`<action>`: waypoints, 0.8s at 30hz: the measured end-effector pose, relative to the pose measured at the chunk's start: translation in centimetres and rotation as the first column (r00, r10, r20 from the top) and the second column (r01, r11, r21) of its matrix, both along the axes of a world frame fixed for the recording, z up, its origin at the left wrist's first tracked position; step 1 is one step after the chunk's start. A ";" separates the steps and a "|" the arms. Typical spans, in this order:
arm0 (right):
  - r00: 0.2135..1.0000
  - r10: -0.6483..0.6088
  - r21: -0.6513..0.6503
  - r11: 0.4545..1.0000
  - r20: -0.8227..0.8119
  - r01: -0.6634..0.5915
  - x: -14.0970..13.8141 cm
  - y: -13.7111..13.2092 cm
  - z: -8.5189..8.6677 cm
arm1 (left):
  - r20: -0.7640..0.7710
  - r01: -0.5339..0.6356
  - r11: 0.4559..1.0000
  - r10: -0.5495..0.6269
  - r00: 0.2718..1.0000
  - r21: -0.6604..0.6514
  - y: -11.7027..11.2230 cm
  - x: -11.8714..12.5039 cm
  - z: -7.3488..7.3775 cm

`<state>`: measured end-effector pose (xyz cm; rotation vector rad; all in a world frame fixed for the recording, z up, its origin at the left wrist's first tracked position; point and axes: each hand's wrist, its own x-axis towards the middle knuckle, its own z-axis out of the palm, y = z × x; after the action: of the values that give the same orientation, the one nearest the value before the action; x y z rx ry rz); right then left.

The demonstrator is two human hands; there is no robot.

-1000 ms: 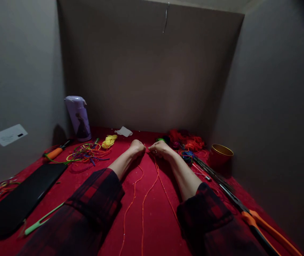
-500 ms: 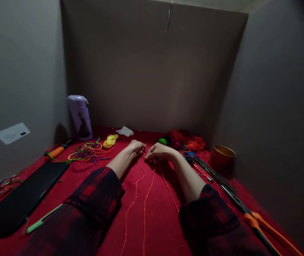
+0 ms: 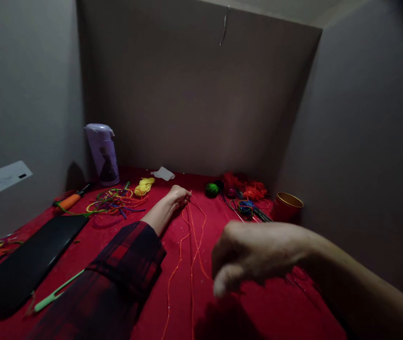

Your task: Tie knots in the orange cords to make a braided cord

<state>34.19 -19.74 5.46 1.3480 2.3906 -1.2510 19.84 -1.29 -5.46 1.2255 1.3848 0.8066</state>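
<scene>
My left hand (image 3: pixel 179 194) is closed in a pinch on thin orange cords (image 3: pixel 174 274) at the far middle of the red cloth. The strands hang from its fingertips and run towards me, two of them crossing. My right hand (image 3: pixel 246 257) is close to the camera, raised over the cloth at the right, its fingers curled down and closed. One orange strand runs up to the edge of this hand and passes out of sight there. What its fingers hold, if anything, is hidden.
At left lie a black flat case (image 3: pixel 31 264), a light green threader-like tool (image 3: pixel 51 298), tangled cords (image 3: pixel 113 200) and yellow yarn (image 3: pixel 145 186). A purple flask (image 3: pixel 103 156) stands behind. Right of centre are a green yarn ball (image 3: pixel 212 190), red yarn (image 3: pixel 254 189) and a red pot (image 3: pixel 288 208).
My right hand has left the left hand and come back towards me and up, over the right side. My left hand stays pinched in place. The strands now cross.
</scene>
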 end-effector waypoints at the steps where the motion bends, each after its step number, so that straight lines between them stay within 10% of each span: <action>1: 0.993 -0.112 0.130 0.985 -0.021 0.114 0.3 0.6 0.0 | 0.000 0.000 1.000 0.000 1.000 0.005 -0.1 0.0 0.0; 3: 0.913 -0.350 0.414 0.815 -0.208 0.406 0.6 3.5 -1.2 | -0.001 0.004 1.000 -0.004 1.000 0.015 -0.2 0.0 0.1; 5: 0.778 -0.507 0.367 0.690 -0.370 0.624 0.4 7.5 -3.4 | -0.006 0.012 1.000 -0.011 1.000 0.021 -0.2 0.0 0.0; 12: 0.638 -0.625 0.076 0.685 -0.450 0.725 -3.2 15.2 -9.7 | -0.047 0.040 0.998 -0.038 0.998 0.048 -0.1 -0.3 -0.2; 24: 0.544 -0.631 -0.144 0.716 -0.554 0.683 -2.9 16.1 -11.5 | -0.170 0.102 0.992 -0.089 0.981 0.072 0.1 -0.6 -0.2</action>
<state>31.34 -3.60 -6.02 2.3466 2.3321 -1.9999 19.22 -1.18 -5.67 1.4386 1.4259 0.7117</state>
